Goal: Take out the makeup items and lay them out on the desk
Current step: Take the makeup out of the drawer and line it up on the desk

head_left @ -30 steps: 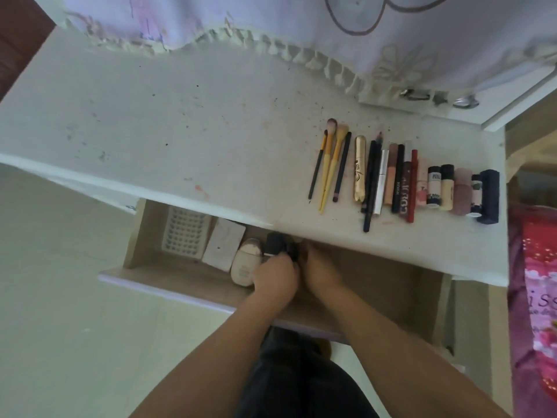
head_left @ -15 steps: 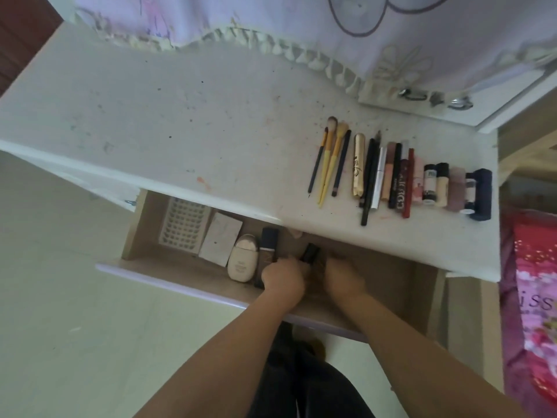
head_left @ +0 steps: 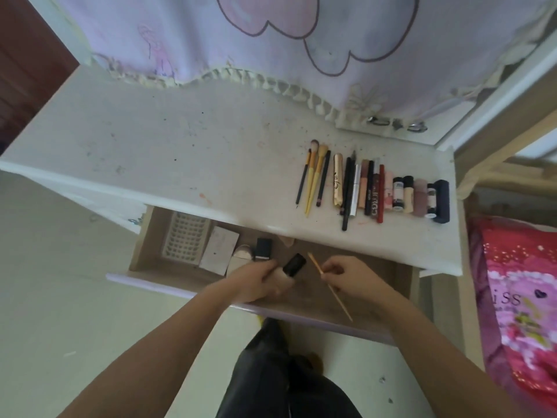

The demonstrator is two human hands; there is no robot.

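Observation:
Below the white desk [head_left: 187, 152] an open wooden drawer [head_left: 304, 297] sticks out. My left hand [head_left: 256, 279] grips a beige foundation bottle with a black cap [head_left: 294, 265] above the drawer. My right hand [head_left: 351, 277] pinches a thin orange stick [head_left: 330, 286], slanted over the drawer. Still in the drawer lie a white grid tray [head_left: 185, 238], a white flat box [head_left: 218, 250], a cream compact [head_left: 241, 256] and a black-capped bottle [head_left: 263, 248]. A row of several brushes, pencils, tubes and small bottles [head_left: 373, 188] lies on the desk's right part.
A lilac curtain with cartoon prints [head_left: 271, 40] hangs over the desk's far edge. A pink and red bedcover [head_left: 521, 303] lies at the right. The pale floor [head_left: 60, 297] lies to the left, and my dark trousers [head_left: 283, 372] show below the drawer.
Both hands rose from the drawer bottom. My left hand now holds the beige bottle, and my right hand has picked up the thin orange stick. The camera has moved closer.

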